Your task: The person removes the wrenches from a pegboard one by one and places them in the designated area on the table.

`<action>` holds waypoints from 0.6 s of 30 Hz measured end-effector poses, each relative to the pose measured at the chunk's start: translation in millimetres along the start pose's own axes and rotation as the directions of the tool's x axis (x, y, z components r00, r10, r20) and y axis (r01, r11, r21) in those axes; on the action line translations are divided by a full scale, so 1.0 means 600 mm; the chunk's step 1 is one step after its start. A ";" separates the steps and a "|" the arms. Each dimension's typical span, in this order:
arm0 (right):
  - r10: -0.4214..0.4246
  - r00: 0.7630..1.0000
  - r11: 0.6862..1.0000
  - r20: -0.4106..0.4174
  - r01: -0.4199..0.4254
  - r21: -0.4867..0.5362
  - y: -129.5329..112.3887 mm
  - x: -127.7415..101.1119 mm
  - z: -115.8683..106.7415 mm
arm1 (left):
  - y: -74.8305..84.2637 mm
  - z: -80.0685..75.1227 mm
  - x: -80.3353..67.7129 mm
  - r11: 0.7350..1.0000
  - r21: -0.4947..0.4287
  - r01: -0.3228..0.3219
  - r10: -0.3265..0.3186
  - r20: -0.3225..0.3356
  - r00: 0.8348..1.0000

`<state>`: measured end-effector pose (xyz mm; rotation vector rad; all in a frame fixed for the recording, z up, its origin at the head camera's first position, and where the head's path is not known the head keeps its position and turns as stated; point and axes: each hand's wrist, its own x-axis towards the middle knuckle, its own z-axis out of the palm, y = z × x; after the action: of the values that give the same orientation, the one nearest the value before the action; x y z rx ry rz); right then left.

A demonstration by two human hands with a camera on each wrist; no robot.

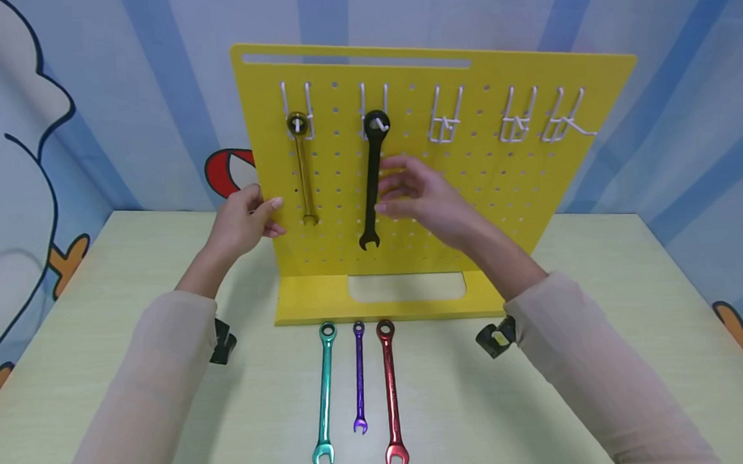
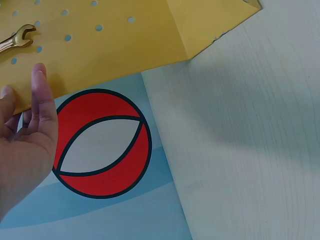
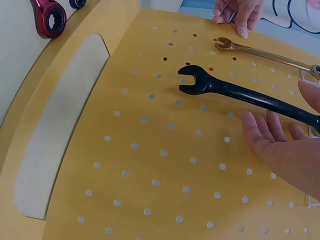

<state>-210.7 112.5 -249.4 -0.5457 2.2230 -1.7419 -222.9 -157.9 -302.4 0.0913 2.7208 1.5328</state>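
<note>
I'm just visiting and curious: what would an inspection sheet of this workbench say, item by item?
Surface: pale wooden table, a yellow pegboard standing upright on it.
Job's things: black wrench and gold wrench hang from white hooks; three hooks to their right are bare.
Clutter: teal wrench, purple wrench and red wrench lie side by side in front of the board's base.
Grips: left hand holds the board's left edge; right hand is open, fingers beside the black wrench's shaft; contact unclear.
Cables: nothing seen.
Surroundings: blue striped cartoon backdrop; small black devices worn at both wrists.
</note>
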 end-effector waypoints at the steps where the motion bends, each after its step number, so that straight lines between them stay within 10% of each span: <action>1: 0.000 1.000 1.000 -0.001 0.000 -0.004 0.000 0.000 0.000 | 0.000 0.000 0.000 1.000 0.002 0.000 0.000 0.000 1.000; 18: 0.022 1.000 1.000 -0.005 -0.022 0.021 -0.006 0.002 0.004 | 0.001 0.000 0.000 1.000 0.006 0.009 -0.009 0.003 1.000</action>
<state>-210.2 109.3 -246.4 -0.5112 2.2032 -1.7558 -223.2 -157.8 -301.9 0.0820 2.7202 1.5204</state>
